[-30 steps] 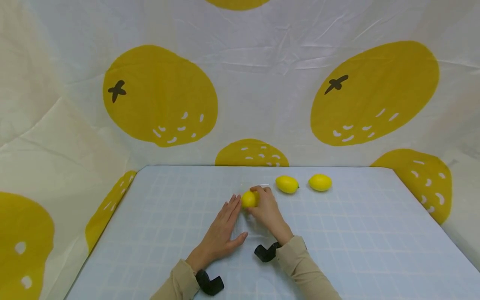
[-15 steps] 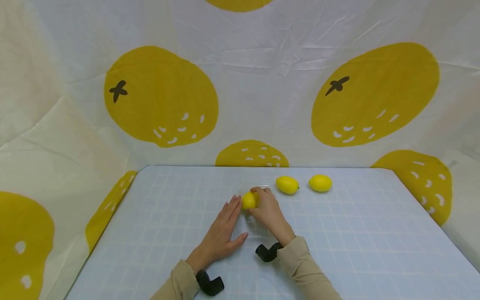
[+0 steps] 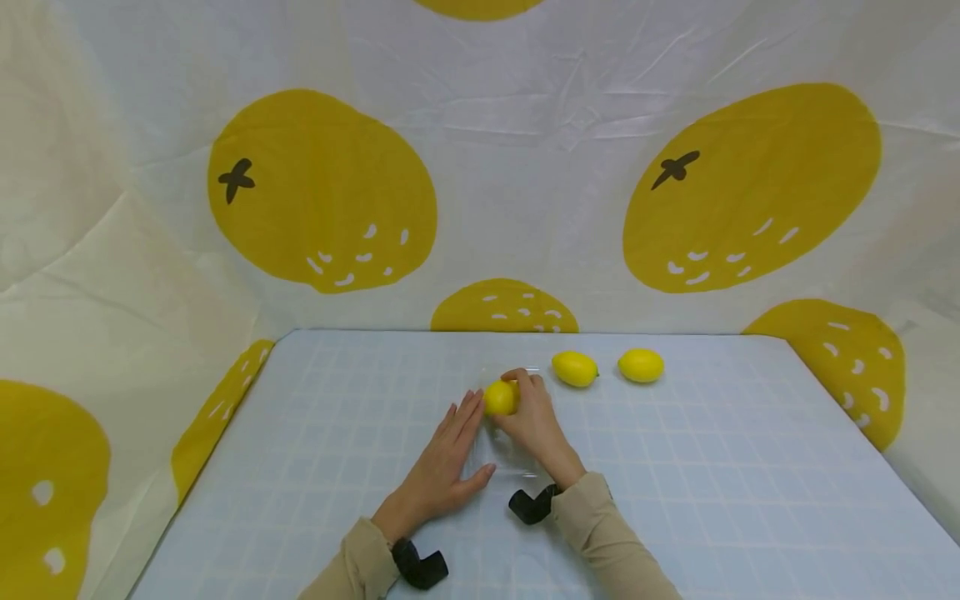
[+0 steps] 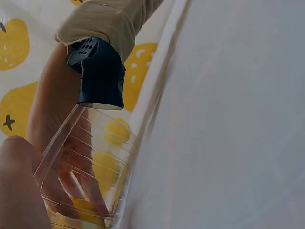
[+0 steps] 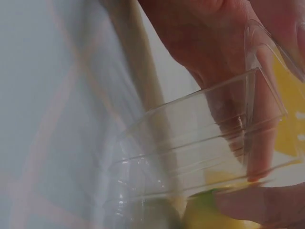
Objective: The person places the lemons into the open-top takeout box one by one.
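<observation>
My right hand [image 3: 536, 423] grips a yellow lemon [image 3: 498, 399] between thumb and curled fingers, over the far part of a clear, ribbed plastic container [image 3: 510, 462]. My left hand [image 3: 438, 462] lies along the container's left side, fingers straight and thumb spread toward its near end. In the left wrist view, the see-through wall [image 4: 62, 138] stands between the hands, with the right hand's fingers reaching down behind it. Low in the right wrist view, a lemon [image 5: 205, 214] with a greenish end shows beside the thumb. The lemon's right side is hidden by the right hand.
Two more lemons lie at the back, right of the container: one nearer lemon [image 3: 574, 369] and another lemon [image 3: 641, 366] farther right. A pale blue checked cloth [image 3: 712, 500] covers the table. A white curtain [image 3: 525, 167] with printed yellow fruit encloses the back and sides.
The right hand and the lemon in it have shifted only very slightly. The left hand stays in place at the container's side.
</observation>
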`<move>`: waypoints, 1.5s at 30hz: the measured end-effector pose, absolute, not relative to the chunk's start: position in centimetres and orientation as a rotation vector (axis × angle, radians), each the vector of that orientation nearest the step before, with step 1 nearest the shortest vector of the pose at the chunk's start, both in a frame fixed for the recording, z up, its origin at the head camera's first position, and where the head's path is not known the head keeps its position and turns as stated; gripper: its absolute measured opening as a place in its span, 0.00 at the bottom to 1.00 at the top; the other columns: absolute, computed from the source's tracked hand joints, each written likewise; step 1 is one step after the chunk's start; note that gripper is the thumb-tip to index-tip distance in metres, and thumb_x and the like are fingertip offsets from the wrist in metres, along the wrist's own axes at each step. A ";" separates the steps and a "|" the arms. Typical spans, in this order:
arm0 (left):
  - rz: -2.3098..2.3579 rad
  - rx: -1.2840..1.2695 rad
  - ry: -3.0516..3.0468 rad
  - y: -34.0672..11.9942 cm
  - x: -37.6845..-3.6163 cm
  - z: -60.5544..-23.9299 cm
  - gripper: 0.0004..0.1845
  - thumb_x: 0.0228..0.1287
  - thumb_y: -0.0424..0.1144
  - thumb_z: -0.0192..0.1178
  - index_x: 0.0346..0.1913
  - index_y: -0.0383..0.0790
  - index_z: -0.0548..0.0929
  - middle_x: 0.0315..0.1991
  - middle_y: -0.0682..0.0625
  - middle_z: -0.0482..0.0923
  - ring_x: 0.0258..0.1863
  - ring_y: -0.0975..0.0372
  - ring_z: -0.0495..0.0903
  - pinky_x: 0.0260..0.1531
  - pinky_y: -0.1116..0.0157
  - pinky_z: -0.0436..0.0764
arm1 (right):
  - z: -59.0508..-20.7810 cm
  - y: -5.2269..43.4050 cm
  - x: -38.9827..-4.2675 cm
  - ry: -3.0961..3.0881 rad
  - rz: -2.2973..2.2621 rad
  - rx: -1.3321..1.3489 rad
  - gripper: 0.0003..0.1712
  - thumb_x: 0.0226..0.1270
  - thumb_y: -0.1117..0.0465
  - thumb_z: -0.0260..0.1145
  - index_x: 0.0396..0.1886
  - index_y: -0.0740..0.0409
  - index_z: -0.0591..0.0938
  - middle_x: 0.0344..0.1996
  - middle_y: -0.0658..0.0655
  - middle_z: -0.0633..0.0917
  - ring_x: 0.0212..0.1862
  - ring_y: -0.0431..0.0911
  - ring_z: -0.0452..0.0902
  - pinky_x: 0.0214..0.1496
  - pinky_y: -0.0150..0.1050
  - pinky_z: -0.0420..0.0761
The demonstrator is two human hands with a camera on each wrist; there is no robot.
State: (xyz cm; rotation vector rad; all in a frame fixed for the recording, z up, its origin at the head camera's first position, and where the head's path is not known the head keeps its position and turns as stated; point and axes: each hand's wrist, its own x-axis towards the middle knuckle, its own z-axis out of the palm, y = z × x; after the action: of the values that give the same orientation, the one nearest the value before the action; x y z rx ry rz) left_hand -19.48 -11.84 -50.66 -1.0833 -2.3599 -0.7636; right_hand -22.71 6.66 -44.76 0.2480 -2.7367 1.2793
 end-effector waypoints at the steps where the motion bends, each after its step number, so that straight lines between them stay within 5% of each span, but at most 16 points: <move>1: -0.768 -1.085 -2.360 -11.8 -19.5 -50.6 0.43 0.73 0.59 0.44 0.74 0.24 0.56 0.76 0.35 0.53 0.76 0.45 0.53 0.73 0.47 0.52 | -44.8 6.6 -22.7 -2.734 1.288 0.242 0.33 0.51 0.67 0.77 0.57 0.59 0.74 0.54 0.69 0.72 0.52 0.60 0.73 0.59 0.57 0.76; 31: -0.739 -1.074 -2.389 -11.9 -19.5 -50.4 0.43 0.72 0.58 0.47 0.75 0.26 0.56 0.77 0.37 0.53 0.76 0.46 0.53 0.73 0.47 0.53 | -41.1 8.3 -22.2 -2.897 1.153 0.243 0.34 0.55 0.59 0.77 0.61 0.62 0.76 0.56 0.70 0.77 0.54 0.62 0.76 0.57 0.58 0.77; 45: -0.732 -1.070 -2.411 -11.8 -19.4 -50.4 0.43 0.70 0.56 0.50 0.75 0.26 0.55 0.77 0.36 0.52 0.76 0.47 0.52 0.74 0.48 0.53 | -40.7 14.6 -24.4 -2.365 1.531 0.404 0.18 0.64 0.62 0.71 0.52 0.62 0.83 0.47 0.62 0.85 0.48 0.54 0.82 0.55 0.51 0.80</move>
State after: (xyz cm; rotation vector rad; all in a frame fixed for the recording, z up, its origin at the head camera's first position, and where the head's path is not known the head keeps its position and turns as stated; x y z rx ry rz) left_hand -19.40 -11.83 -50.39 -1.0698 -2.4109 -0.7318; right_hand -24.45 14.59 -40.74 0.4036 -2.3648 1.5309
